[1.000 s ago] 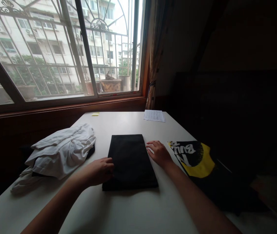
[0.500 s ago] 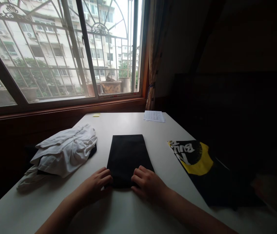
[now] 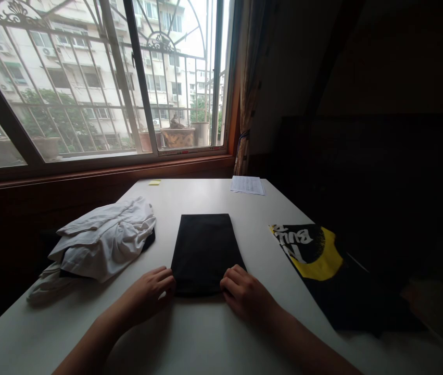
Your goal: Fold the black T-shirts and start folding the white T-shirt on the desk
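A black cloth folded into a flat rectangle (image 3: 205, 250) lies in the middle of the white table. At its near left corner is my left hand (image 3: 154, 291), fingers curled with the tips pinching the edge. My right hand (image 3: 242, 294) closes on the near right corner in the same way, thumb hidden underneath. The near edge of the cloth between the hands looks slightly rounded and rests on or just above the tabletop.
A crumpled pile of white clothing (image 3: 106, 237) lies on the left. On the right is a black garment with a yellow print (image 3: 318, 265). Papers (image 3: 248, 185) and a yellow note (image 3: 154, 183) sit at the table's far edge (image 3: 198, 182), below a window.
Both hands have moved apart to the outer near corners of the black cloth. Its near edge has shifted slightly and now shows more fully between them.
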A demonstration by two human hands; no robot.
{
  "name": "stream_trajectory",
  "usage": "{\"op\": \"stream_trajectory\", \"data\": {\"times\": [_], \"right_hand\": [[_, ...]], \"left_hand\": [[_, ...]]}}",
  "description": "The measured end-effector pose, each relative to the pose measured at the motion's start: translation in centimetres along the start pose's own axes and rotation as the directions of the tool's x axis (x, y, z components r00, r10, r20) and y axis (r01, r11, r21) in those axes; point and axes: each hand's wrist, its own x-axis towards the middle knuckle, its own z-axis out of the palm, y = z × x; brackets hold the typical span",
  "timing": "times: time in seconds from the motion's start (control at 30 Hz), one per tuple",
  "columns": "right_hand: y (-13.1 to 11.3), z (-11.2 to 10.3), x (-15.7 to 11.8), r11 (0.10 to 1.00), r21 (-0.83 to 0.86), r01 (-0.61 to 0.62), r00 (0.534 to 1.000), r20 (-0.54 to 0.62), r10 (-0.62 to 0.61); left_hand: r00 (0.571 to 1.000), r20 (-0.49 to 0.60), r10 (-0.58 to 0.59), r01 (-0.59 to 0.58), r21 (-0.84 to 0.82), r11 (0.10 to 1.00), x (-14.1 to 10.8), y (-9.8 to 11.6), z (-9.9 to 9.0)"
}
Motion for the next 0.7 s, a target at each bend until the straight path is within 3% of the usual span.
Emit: {"op": "stream_trajectory", "data": {"times": [0.13, 0.27, 0.5, 0.7], "right_hand": [[0.2, -0.2, -0.1, 0.994, 0.108, -0.022, 0.999, -0.027, 0.025], [0.9, -0.5, -0.1, 0.985, 0.173, 0.030, 0.999, -0.044, -0.023], [1.9, -1.0, -0.3, 0.991, 0.086, 0.102, 0.994, 0.020, -0.104], [2.1, -1.5, -0.5, 0.994, 0.080, 0.068, 0.994, 0.084, -0.075]], "left_hand": [[0.999, 0.037, 0.000, 0.000, 0.007, 1.000, -0.3, -0.2, 0.2], [0.998, 0.053, 0.018, -0.020, 0.037, 0.999, -0.5, 0.0, -0.2], [0.999, 0.048, 0.014, -0.017, 0.065, 0.998, -0.4, 0.5, -0.2], [0.998, 0.069, 0.000, -0.001, 0.012, 1.000, -0.6, 0.7, -0.9]]}}
